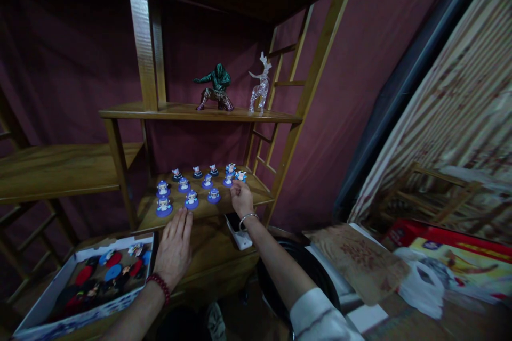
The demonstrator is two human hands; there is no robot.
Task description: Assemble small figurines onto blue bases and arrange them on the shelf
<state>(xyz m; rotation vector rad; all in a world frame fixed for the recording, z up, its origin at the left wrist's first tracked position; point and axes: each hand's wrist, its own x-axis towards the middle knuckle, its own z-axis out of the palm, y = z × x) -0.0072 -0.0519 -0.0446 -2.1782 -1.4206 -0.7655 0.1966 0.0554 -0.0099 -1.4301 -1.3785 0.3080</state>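
Several small figurines stand in loose rows on the lower wooden shelf [150, 213]. Most have purple bases, like the figurine [191, 200] near the front edge; a dark-based figurine [197, 172] is among those at the back. My right hand [242, 201] is at the right end of the group, its fingers closed at a purple-based figurine [228, 179]; a blue-and-white figurine [240, 176] is just behind the fingertips. My left hand [175, 249] is open and flat, fingers stretched toward the shelf's front edge, below the front figurines.
A white box [30, 311] of more figurines lies at lower left. A green-topped crouching statue [218, 85] and a clear deer [261, 88] occupy the upper shelf. A white-edged dark device [242, 240] sits below my right hand. A plastic bag [422, 287] and cardboard [360, 256] are at right.
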